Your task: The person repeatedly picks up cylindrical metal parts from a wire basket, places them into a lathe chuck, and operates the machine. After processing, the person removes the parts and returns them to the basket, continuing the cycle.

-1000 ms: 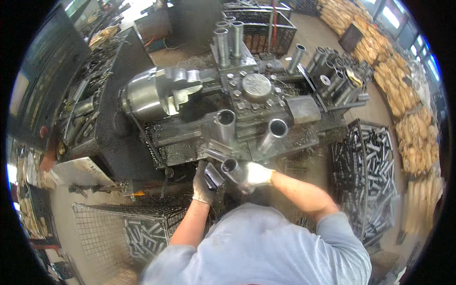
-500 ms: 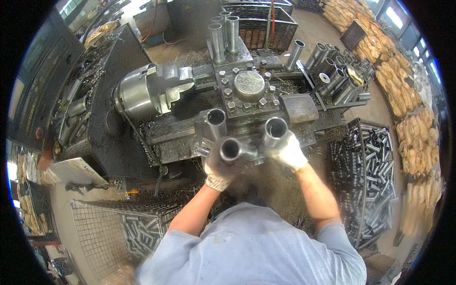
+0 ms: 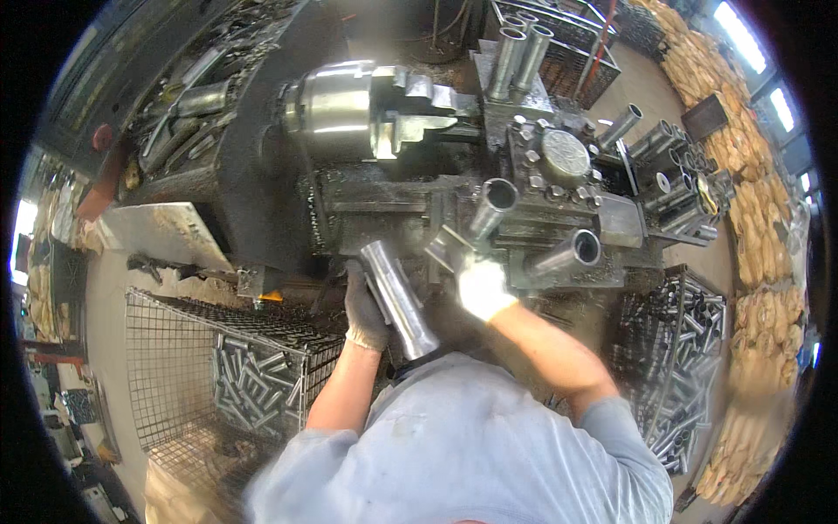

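A shiny metal tube (image 3: 400,301) is in my left hand (image 3: 365,313), which wears a greyed glove. The tube tilts, its lower end close to my shirt. My right hand (image 3: 484,290), in a white glove, is beside a small flat metal piece (image 3: 450,248) at the front of the lathe. Glare hides its fingers, so whether it grips that piece cannot be made out. Just beyond, one open-ended tube (image 3: 494,210) stands on the lathe. To the right of my right hand, another tube (image 3: 567,253) leans on the front of the machine.
The lathe chuck (image 3: 336,109) is at upper left, the bolted tool post (image 3: 566,155) to its right. More tubes (image 3: 506,65) stand behind, others (image 3: 672,183) cluster right. Wire baskets of short tubes flank me, left (image 3: 188,301) and right (image 3: 676,349). Stacked sacks (image 3: 751,262) line the right.
My view has swung left. My left hand has drawn a tube toward my body and tipped it. My right hand has let go of its tube and moved left to the flat metal piece.
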A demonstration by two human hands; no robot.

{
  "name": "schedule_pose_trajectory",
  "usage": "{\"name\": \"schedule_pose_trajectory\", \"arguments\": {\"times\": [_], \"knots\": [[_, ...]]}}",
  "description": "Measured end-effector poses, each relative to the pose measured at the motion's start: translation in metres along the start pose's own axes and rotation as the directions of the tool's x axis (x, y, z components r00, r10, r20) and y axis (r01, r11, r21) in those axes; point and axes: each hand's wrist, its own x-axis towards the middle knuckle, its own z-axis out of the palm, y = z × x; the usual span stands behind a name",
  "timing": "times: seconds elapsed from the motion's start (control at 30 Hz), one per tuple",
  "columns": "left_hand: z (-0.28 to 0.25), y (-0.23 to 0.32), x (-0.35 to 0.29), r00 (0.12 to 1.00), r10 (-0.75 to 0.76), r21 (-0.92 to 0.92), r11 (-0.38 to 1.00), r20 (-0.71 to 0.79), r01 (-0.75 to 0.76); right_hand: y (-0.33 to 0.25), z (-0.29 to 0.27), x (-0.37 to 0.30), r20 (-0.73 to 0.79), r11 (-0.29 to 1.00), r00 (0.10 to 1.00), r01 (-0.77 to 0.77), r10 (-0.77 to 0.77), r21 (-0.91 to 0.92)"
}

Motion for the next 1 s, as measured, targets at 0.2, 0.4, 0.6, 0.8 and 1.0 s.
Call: {"name": "schedule_pose_trajectory", "arguments": {"times": [0.2, 0.4, 0.6, 0.8, 1.0], "knots": [[0.004, 0.019, 0.012, 0.993, 0.022, 0.116, 0.993, -0.115, -0.009, 0.012, -0.025, 0.037, 0.173, 0.793, 0.982, -0.163, 0.074, 0.587], [0.066, 0.005, 0.008, 0.967, 0.214, 0.104, 0.974, -0.137, -0.201, -0.041, -0.108, 0.057, 0.624, 0.702, 0.773, -0.507, 0.113, 0.501], [0.101, 0.024, 0.06, 0.949, 0.21, 0.485, 0.821, 0.235, -0.301, -0.026, -0.167, 0.038, 0.553, 0.389, 0.833, -0.507, -0.005, 0.769], [0.14, 0.03, 0.111, 0.891, 0.077, 0.889, 0.074, 0.447, -0.452, 0.042, -0.282, 0.09, -0.113, 0.744, 0.952, 0.292, -0.283, 0.601], [0.136, 0.044, 0.073, 0.567, 0.709, 0.833, -0.051, 0.418, -0.551, 0.122, -0.255, 0.236, 0.087, 0.925, 0.973, 0.231, -0.214, -0.301]]}}
